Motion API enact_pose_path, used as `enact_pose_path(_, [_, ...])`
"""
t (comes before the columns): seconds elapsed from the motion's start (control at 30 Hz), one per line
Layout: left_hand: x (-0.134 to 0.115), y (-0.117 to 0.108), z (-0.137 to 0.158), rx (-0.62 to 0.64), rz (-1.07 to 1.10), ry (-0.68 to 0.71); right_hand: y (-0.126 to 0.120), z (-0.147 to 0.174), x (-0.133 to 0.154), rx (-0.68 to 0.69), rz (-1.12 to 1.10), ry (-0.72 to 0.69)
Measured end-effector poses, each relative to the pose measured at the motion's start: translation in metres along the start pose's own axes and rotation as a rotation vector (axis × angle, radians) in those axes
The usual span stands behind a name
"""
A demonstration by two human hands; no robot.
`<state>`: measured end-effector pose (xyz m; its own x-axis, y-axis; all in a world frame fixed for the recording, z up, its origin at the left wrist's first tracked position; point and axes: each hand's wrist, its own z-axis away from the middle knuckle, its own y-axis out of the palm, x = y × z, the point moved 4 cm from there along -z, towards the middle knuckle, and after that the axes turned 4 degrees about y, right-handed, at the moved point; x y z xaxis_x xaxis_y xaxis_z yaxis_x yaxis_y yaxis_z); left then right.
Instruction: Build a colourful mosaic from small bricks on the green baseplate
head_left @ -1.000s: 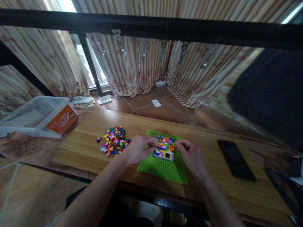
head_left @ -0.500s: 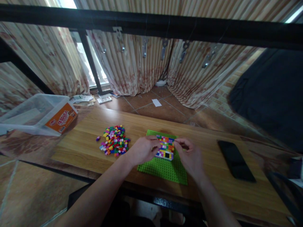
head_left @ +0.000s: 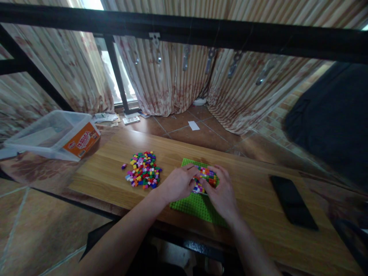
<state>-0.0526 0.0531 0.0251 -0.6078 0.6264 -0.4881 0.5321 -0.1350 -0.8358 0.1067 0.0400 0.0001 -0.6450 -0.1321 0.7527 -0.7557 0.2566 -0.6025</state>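
A green studded baseplate (head_left: 198, 208) lies on the wooden table, bearing a block of small multicoloured bricks (head_left: 212, 176) on its upper part. My left hand (head_left: 182, 182) is over the left side of that block, its fingers curled and pinched together; whatever is between them is too small to make out. My right hand (head_left: 222, 191) reaches over the block from the right, thumb and fingers apart, with the thumb near the left fingertips. Part of the brick block is hidden under both hands. Left of the baseplate lies a heap of loose bricks (head_left: 145, 170).
One purple brick (head_left: 124, 166) sits apart, left of the heap. A black phone (head_left: 293, 203) lies on the table (head_left: 253, 184) to the right. On the left stands a clear plastic bin (head_left: 51, 134) with an orange label. Papers (head_left: 106, 118) and striped curtains (head_left: 161, 84) are beyond.
My right hand has moved left over the brick block, bringing its thumb close to my left fingers. The whole view has shifted slightly, moving the scene to the right.
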Motion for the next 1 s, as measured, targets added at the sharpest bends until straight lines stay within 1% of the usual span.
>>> enact_pose_path(0.17, [0.001, -0.001, 0.0, 0.002, 0.018, -0.008, 0.009, -0.001, -0.003, 0.026, 0.003, 0.033])
enact_pose_path(0.37, [0.0, -0.002, 0.0, 0.018, 0.022, -0.028, 0.017, -0.004, -0.01, 0.046, -0.071, 0.094])
enact_pose_path(0.67, [0.0, 0.0, 0.001, 0.012, 0.019, -0.027, 0.018, -0.005, -0.01, 0.024, -0.138, 0.131])
enact_pose_path(0.83, [-0.001, 0.001, 0.001, 0.002, 0.061, -0.027, 0.02, -0.005, -0.011, 0.028, -0.165, 0.174])
enact_pose_path(0.93, [-0.001, -0.003, 0.002, -0.009, 0.062, -0.028, 0.019, -0.005, -0.012, 0.047, -0.171, 0.192])
enact_pose_path(1.0, [0.004, -0.011, 0.003, -0.024, 0.051, -0.044, 0.017, -0.004, -0.015, 0.053, -0.18, 0.21])
